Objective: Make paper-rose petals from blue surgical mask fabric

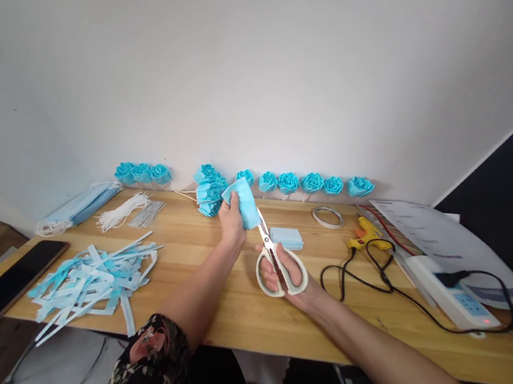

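Between the thumb and fingers of my left hand (232, 223) is a folded piece of light blue fabric (247, 204), held up above the table. My right hand (296, 277) has its fingers through the handles of white-handled scissors (268, 243), whose blades point up at the fabric's lower right edge. Whether the blades touch the fabric I cannot tell. Just behind the scissors, a small stack of light blue fabric pieces (287, 237) lies on the table. A cluster of blue fabric flowers (210, 193) is behind my left hand.
Several blue flowers (288, 182) line the wall. Cut blue strips (98, 279), a phone (11, 280), face masks (83, 206) and white ear loops (123, 211) lie left. At right are a tape roll (327, 217), yellow glue gun (368, 234), black cord (392, 287) and power strip (453, 296).
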A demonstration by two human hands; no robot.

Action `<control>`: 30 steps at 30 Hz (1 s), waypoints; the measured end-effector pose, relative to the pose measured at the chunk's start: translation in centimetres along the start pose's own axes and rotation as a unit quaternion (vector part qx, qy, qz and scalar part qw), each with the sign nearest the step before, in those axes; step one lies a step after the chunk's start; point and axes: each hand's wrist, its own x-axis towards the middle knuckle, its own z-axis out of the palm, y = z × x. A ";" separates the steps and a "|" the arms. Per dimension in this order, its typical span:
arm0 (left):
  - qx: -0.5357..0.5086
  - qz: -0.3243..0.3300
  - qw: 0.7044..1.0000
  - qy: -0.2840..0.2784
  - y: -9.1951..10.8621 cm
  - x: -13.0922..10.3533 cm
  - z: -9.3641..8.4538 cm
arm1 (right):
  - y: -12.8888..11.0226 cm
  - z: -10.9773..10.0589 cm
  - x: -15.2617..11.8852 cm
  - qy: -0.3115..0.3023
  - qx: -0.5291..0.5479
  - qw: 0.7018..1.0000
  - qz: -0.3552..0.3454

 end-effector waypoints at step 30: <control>0.000 -0.064 0.998 -0.026 -0.7 -1.3 0.4 | -1.3 0.3 0.4 -0.015 0.005 0.999 -0.030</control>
